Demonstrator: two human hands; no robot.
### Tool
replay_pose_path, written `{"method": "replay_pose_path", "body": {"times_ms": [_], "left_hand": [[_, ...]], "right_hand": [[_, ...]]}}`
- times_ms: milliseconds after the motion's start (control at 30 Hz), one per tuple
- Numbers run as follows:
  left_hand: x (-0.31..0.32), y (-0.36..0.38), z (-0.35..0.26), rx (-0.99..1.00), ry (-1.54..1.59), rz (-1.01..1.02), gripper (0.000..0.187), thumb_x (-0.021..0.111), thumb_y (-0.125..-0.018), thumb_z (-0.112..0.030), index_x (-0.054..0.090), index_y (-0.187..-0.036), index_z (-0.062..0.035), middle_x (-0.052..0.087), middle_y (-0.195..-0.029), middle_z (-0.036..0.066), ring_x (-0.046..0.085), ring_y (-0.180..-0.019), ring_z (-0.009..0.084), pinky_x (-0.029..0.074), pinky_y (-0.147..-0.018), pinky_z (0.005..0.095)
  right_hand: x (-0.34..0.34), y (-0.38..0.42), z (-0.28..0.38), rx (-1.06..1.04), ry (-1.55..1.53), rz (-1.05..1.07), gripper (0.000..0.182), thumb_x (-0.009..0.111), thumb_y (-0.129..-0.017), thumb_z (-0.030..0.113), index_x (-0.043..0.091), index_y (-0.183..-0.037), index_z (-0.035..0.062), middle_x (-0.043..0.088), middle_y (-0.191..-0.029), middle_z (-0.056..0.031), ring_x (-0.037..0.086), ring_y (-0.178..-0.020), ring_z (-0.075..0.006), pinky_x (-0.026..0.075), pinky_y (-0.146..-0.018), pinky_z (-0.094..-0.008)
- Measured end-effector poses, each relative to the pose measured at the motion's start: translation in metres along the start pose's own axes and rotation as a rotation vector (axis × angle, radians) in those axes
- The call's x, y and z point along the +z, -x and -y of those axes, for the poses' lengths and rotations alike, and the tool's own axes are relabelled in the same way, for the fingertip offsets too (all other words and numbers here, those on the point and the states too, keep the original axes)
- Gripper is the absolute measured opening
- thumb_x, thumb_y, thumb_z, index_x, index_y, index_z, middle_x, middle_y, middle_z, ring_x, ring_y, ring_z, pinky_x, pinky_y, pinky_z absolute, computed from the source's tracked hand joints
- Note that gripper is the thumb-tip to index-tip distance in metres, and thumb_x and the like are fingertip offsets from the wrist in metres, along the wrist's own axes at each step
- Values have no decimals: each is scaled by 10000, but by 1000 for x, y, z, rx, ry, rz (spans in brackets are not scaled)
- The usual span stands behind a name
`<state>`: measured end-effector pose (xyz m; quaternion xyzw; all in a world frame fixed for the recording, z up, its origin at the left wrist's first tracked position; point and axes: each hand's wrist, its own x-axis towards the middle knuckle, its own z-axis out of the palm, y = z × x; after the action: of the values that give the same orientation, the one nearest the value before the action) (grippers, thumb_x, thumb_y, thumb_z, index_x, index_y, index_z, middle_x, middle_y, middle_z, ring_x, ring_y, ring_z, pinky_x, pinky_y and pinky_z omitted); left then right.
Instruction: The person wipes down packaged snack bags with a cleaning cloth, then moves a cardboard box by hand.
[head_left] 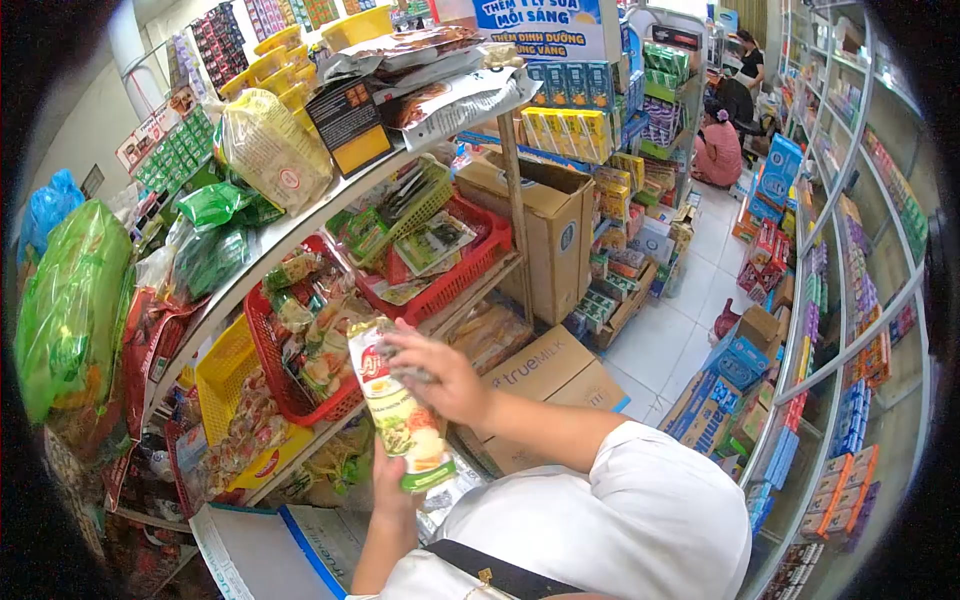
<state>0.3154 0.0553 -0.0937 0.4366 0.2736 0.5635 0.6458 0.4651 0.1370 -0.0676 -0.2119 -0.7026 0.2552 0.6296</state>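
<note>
A white and green pouch [408, 425] with a red Aji logo and pictures of salad and bread is tilted in front of my chest; it looks like a mayonnaise pouch. My left hand [390, 480] grips its lower end, with the thumb on the front. Across the upper part lies my right hand [445, 375], its fingers bent over something small and grey [415, 375] that looks like a cloth, pressed to the pouch. Just behind the pouch is a red basket [290, 395] of packaged food.
A shelf rack holds another red basket [440, 288], a yellow basket [225, 375] and bagged goods. Cardboard boxes [550, 375] stand beside me. Glass shelves [850, 330] line the right side. Down the tiled aisle [690, 310], a person in pink [718, 150] crouches near other people.
</note>
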Motion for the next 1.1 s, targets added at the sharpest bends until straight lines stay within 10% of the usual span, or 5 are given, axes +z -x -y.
{"method": "replay_pose_path", "body": {"times_ms": [367, 533, 767, 867, 1100], "left_hand": [[4, -20, -23, 219, -59, -110, 716, 558, -811, -282, 183, -1375, -49, 414, -1283, 144, 452, -1151, 282, 378, -966, 417], [-2, -14, 4, -169, 223, -13, 759, 467, -657, -100, 210, -1370, -66, 381, -1318, 130, 432, -1176, 259, 372, -975, 401], [-1, -22, 18, 93, 77, -80, 770, 604, -751, -510, 237, -1335, -168, 396, -1252, 78, 434, -1138, 240, 423, -910, 403], [-10, -28, -3, 212, 59, -183, 637, 495, -832, -519, 274, -1319, -171, 425, -1242, 92, 462, -1111, 261, 454, -876, 404], [-6, -16, 21, -215, 207, 37, 668, 566, -805, -353, 260, -1349, -114, 448, -1226, 80, 465, -1114, 198, 432, -887, 355]], "right_hand": [[1, 45, 2, 50, -169, 167, 253, 556, -810, 77, 562, -1061, 50, 417, -1312, -179, 291, -1280, -362, 266, -1025, -422], [-13, 16, 0, 34, 26, 50, 274, 570, -786, 44, 563, -1060, 47, 416, -1316, -173, 292, -1281, -356, 268, -1026, -408], [14, 35, 8, 97, -54, 189, 254, 547, -829, 153, 564, -1070, 77, 422, -1311, -159, 295, -1280, -351, 253, -1038, -426], [27, 58, 8, 44, -128, 309, 293, 583, -760, 40, 563, -1051, 75, 371, -1350, -162, 232, -1304, -365, 249, -1037, -437], [8, -5, 1, -5, 110, -38, 283, 555, -774, 80, 549, -1053, 35, 332, -1355, -234, 195, -1310, -394, 181, -1057, -423]]}}
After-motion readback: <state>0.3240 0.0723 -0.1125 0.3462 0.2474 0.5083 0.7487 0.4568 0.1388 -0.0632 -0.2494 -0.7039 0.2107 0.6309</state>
